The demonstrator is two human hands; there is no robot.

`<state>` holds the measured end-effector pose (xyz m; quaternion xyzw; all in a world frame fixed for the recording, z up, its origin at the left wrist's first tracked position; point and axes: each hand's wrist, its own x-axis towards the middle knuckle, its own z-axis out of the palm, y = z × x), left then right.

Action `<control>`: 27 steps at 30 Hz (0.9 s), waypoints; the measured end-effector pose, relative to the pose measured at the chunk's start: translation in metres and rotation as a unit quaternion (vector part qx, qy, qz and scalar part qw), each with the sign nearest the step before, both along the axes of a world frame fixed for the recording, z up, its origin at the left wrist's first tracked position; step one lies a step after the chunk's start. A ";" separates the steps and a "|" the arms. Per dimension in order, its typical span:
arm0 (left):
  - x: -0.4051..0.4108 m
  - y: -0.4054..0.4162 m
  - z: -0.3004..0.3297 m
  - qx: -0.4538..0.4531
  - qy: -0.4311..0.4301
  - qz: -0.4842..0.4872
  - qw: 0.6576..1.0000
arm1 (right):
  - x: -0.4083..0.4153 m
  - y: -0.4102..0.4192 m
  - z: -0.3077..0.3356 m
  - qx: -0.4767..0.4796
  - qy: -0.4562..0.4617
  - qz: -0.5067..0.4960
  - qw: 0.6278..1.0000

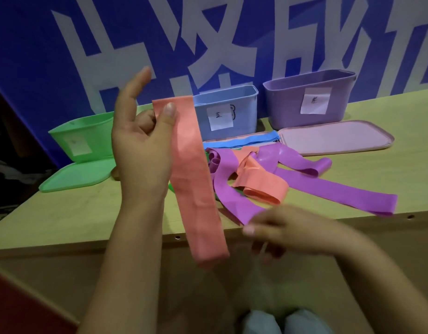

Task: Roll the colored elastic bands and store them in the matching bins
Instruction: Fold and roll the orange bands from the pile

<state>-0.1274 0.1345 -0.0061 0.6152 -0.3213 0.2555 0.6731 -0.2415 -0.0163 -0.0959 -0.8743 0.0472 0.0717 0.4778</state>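
My left hand (pixel 140 141) is raised above the table and pinches the top end of an orange elastic band (pixel 196 184) between thumb and fingers. The band hangs straight down past the table's front edge. My right hand (pixel 280 232) is blurred, low at the front edge, to the right of the band's lower end; whether it holds anything does not show. On the table lie purple bands (pixel 340 189), a second orange band (pixel 261 186) and a blue band (pixel 251 139). Three labelled bins stand at the back: green (pixel 82 136), blue (pixel 234 102) and purple (pixel 309 100).
A green lid (pixel 75 175) lies in front of the green bin and a pink lid (pixel 336 136) in front of the purple bin. A blue wall with large white characters rises behind the wooden table (pixel 87 220). My knees show below.
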 end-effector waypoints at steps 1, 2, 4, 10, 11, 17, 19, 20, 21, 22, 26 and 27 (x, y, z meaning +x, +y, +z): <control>0.001 -0.002 -0.002 -0.004 -0.001 0.001 1.000 | 0.004 -0.007 0.014 -0.023 -0.051 -0.066 0.996; 0.000 -0.005 -0.003 -0.009 -0.001 -0.002 1.000 | 0.013 -0.015 0.024 -0.058 -0.118 -0.152 0.980; 0.001 -0.009 -0.007 -0.010 -0.001 -0.009 1.000 | 0.039 -0.030 0.033 -0.161 -0.174 -0.256 0.937; 0.012 -0.011 -0.017 0.020 0.017 -0.017 0.999 | 0.082 -0.047 0.023 -0.307 -0.009 -0.206 0.929; 0.015 -0.011 -0.019 0.024 0.026 -0.014 0.999 | 0.082 -0.048 0.026 -0.303 -0.013 -0.210 0.930; 0.025 -0.017 -0.028 0.042 0.085 -0.027 0.995 | 0.070 -0.057 0.044 -0.244 -0.055 -0.205 0.946; 0.028 -0.019 -0.032 0.049 0.101 -0.030 0.993 | 0.063 -0.061 0.052 -0.152 -0.111 -0.213 0.959; 0.028 -0.020 -0.034 0.052 0.109 -0.033 0.992 | 0.061 -0.062 0.056 -0.097 -0.135 -0.216 0.962; 0.029 -0.021 -0.035 0.054 0.119 -0.036 0.991 | 0.058 -0.062 0.061 -0.044 -0.156 -0.218 0.962; 0.029 -0.022 -0.036 0.058 0.131 -0.038 0.989 | 0.055 -0.062 0.066 0.003 -0.173 -0.220 0.960; 0.025 -0.029 -0.038 0.080 0.182 -0.048 0.979 | 0.046 -0.060 0.090 0.133 -0.228 -0.215 0.940; 0.022 -0.031 -0.036 0.089 0.192 -0.053 0.976 | 0.043 -0.059 0.097 0.154 -0.244 -0.212 0.934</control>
